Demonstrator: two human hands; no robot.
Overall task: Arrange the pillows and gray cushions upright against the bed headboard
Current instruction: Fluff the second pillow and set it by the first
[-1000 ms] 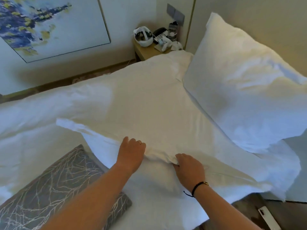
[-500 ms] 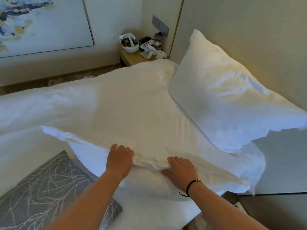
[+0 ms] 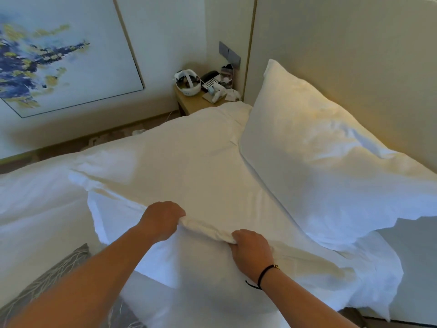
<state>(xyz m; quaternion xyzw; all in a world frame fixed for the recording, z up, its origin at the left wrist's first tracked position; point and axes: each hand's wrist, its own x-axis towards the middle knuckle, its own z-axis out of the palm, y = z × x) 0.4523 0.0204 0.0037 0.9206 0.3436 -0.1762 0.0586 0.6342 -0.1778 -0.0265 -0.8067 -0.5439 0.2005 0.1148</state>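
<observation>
A large white pillow lies flat across the bed in front of me. My left hand and my right hand both clutch a bunched fold of its near edge, fingers curled into the fabric. A second white pillow leans upright against the beige headboard on the right, its lower edge resting over the flat pillow's right end. A gray cushion with a pale branch pattern lies flat at the bottom left, mostly hidden by my left forearm.
White bedding covers the mattress to the left. A wooden nightstand in the far corner holds a white headset, a phone and small items. A large painting hangs on the left wall. Floor shows at the bottom right.
Both hands went from resting flat on the pillow's near edge to gripping a bunched fold of it. The view has shifted slightly.
</observation>
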